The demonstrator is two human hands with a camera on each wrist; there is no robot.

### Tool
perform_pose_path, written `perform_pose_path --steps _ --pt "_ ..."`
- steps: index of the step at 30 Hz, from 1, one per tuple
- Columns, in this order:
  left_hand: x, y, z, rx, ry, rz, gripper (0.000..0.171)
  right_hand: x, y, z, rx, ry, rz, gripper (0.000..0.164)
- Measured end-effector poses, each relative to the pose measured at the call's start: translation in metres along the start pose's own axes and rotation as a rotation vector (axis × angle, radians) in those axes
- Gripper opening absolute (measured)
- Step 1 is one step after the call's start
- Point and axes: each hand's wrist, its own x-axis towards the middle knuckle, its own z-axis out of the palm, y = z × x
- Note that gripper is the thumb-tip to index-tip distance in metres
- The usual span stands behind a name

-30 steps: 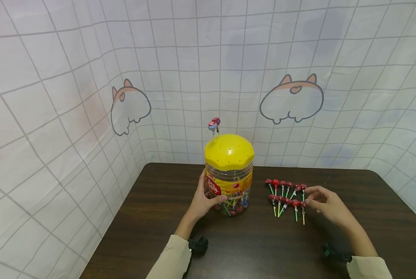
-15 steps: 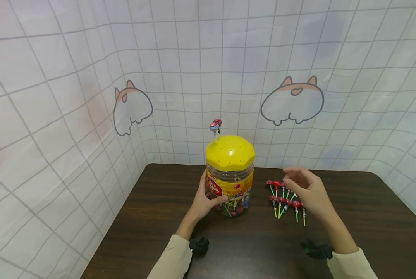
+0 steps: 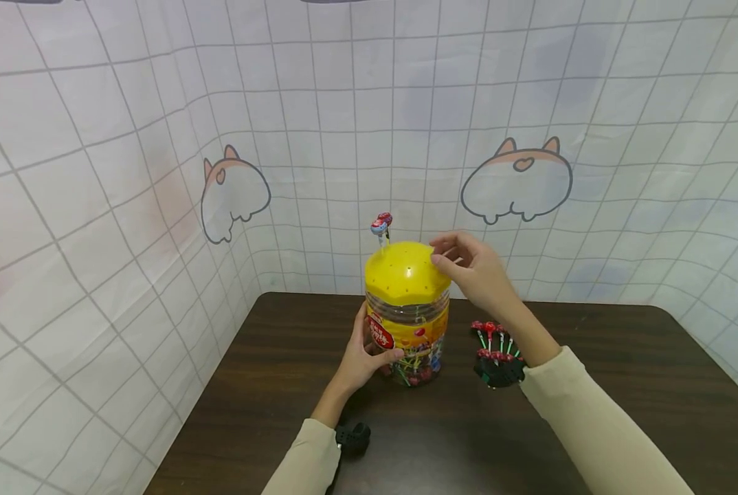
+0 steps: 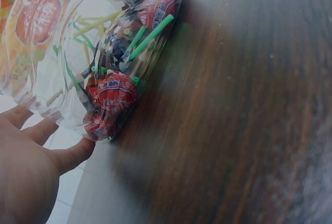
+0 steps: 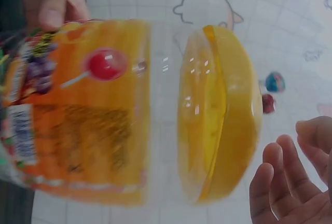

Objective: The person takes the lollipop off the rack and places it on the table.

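A clear plastic candy jar (image 3: 415,330) with a yellow and orange label stands upright on the table, several lollipops visible in its base. My left hand (image 3: 356,357) holds its left side, thumb across the front. Up at the right edge of the domed yellow lid (image 3: 406,275) is my right hand (image 3: 477,271), fingers bent loosely and nothing visible between them. In the right wrist view its fingertips (image 5: 282,149) are beside the lid. Two wrapped lollipops (image 3: 381,223) stick up from the lid's back left. Several red lollipops (image 3: 490,330) lie right of the jar, partly behind my right forearm.
The dark wooden table (image 3: 264,385) has its back edge close to a white gridded cloth (image 3: 319,206) that hangs behind and to the left. Black wrist straps (image 3: 353,436) sit on both arms.
My right hand has moved left and up from the right end of the lollipop rows to the jar's lid. The left hand keeps its hold on the jar, which stays in place.
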Motion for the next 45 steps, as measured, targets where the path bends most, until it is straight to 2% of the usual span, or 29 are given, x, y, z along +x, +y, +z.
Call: perform_pose_path --steps 8,17,27,31,35,40,45 --pt "0.001 -0.002 -0.002 0.006 -0.001 -0.004 0.107 0.043 -0.022 0.022 0.045 -0.026 -0.028 0.030" --pt "0.001 0.000 0.000 -0.016 -0.002 -0.040 0.104 0.059 -0.030 0.044 0.036 -0.024 -0.044 0.029" --pt "0.003 -0.001 0.001 -0.010 0.003 -0.045 0.103 0.062 -0.034 0.056 -0.011 0.019 -0.085 0.028" --pt "0.003 -0.001 0.000 0.007 0.011 -0.041 0.104 0.061 -0.036 0.055 0.018 0.065 -0.089 0.030" --pt "0.002 0.000 0.000 0.009 0.010 -0.029 0.105 0.058 -0.040 0.048 0.091 0.110 -0.130 0.033" --pt "0.002 -0.001 0.000 0.017 0.011 -0.013 0.105 0.048 -0.045 0.032 0.135 0.107 -0.177 0.037" --pt "0.002 -0.002 0.000 -0.010 0.008 -0.015 0.106 0.030 -0.036 0.017 0.160 0.111 -0.178 0.038"
